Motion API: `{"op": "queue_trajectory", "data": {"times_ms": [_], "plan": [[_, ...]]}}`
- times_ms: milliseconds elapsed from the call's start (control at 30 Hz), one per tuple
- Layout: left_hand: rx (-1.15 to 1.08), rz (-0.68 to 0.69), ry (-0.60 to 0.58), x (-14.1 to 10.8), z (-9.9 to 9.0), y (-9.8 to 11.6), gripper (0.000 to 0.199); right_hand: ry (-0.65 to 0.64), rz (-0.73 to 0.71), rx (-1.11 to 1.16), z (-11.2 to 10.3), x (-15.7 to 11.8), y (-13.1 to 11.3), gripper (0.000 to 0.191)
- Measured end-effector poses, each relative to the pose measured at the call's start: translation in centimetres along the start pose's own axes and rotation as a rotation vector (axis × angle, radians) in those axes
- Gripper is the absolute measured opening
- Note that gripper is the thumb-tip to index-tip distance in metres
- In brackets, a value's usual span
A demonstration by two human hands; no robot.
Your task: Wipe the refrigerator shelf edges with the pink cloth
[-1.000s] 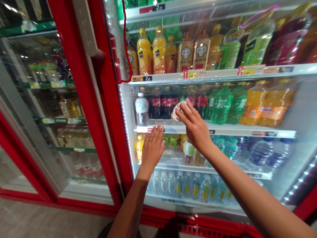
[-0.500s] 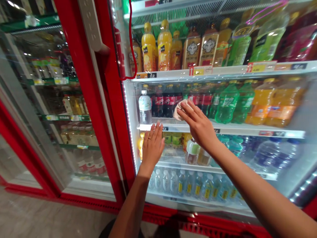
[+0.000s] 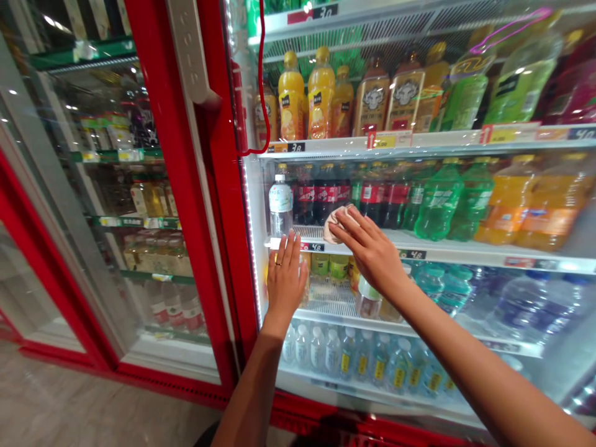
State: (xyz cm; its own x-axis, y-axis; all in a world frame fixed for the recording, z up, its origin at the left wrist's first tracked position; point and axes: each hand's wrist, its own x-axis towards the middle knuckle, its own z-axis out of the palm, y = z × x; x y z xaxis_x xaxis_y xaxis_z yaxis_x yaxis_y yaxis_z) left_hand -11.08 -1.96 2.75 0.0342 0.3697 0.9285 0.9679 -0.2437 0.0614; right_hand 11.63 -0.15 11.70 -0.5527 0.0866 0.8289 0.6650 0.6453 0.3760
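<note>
A closed glass door with a red frame [image 3: 218,186] stands before me, with shelves of drinks behind it. My left hand [image 3: 286,276] lies flat on the glass, fingers stretched upward and holding nothing, a ring on one finger. Up and to the right, my right hand [image 3: 367,242] presses a pale pinkish cloth [image 3: 336,225] against the glass; its fingers spread over the cloth. Behind the glass, a clear bottle with a white cap [image 3: 280,205] stands above my left fingertips. Dark cola bottles [image 3: 326,194] stand behind the cloth.
A red cord [image 3: 264,81] hangs in a loop at the upper left of the door. Beside it is a long grey handle [image 3: 190,56]. Another red-framed cooler [image 3: 172,174] with stocked shelves stands to the left. Tiled floor [image 3: 112,403] shows below.
The whole view has shifted, so the cooler appears a little lower and further right. My right hand and the cloth have moved slightly down and left over the glass. My left hand stays flat.
</note>
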Motion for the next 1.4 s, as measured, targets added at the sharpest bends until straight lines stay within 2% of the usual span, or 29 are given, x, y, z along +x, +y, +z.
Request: {"op": "queue_trajectory", "data": {"times_ms": [100,233,367,467,567,733,900,1000,1100,1233,1333,1400], "plan": [[-0.008,-0.015,0.001,-0.1,0.0,-0.6,0.071,0.049,0.080,0.007,1.3,1.6,-1.1,0.086],[0.006,-0.026,-0.006,-0.1,-0.1,-1.0,0.071,0.041,0.020,0.020,3.0,2.6,-2.8,0.087],[0.022,-0.067,0.005,-0.1,-0.7,-1.3,0.074,-0.038,-0.046,0.021,2.4,0.7,-2.6,0.087],[0.021,-0.097,0.008,-0.2,-1.2,-1.4,0.076,0.002,0.046,-0.030,1.5,-0.3,-1.7,0.087],[0.017,-0.100,-0.011,-0.4,-1.4,-1.4,0.077,0.054,0.110,-0.025,1.6,0.7,-1.9,0.089],[-0.005,-0.092,-0.009,-0.5,-1.6,-1.1,0.078,0.006,0.063,0.009,3.6,3.1,-4.0,0.088],[-0.056,-0.113,0.024,-0.1,-2.1,-1.1,0.075,-0.036,-0.029,-0.003,3.5,1.8,-4.3,0.089],[-0.072,-0.119,0.023,-0.1,-2.3,-1.3,0.075,0.004,0.039,0.002,2.8,1.8,-3.6,0.089],[-0.073,-0.137,0.012,-0.2,-2.5,-1.7,0.076,0.074,0.108,0.008,3.2,3.6,-3.7,0.087],[-0.056,-0.153,0.008,-0.2,-2.7,-2.2,0.075,0.041,-0.035,0.012,4.6,5.3,-5.1,0.083],[-0.051,-0.176,0.031,-0.1,-3.0,-2.5,0.073,-0.021,-0.129,0.016,4.8,4.2,-5.8,0.081],[-0.051,-0.196,0.043,0.0,-3.2,-2.7,0.073,-0.034,-0.121,0.022,4.5,3.0,-5.7,0.081]]}}
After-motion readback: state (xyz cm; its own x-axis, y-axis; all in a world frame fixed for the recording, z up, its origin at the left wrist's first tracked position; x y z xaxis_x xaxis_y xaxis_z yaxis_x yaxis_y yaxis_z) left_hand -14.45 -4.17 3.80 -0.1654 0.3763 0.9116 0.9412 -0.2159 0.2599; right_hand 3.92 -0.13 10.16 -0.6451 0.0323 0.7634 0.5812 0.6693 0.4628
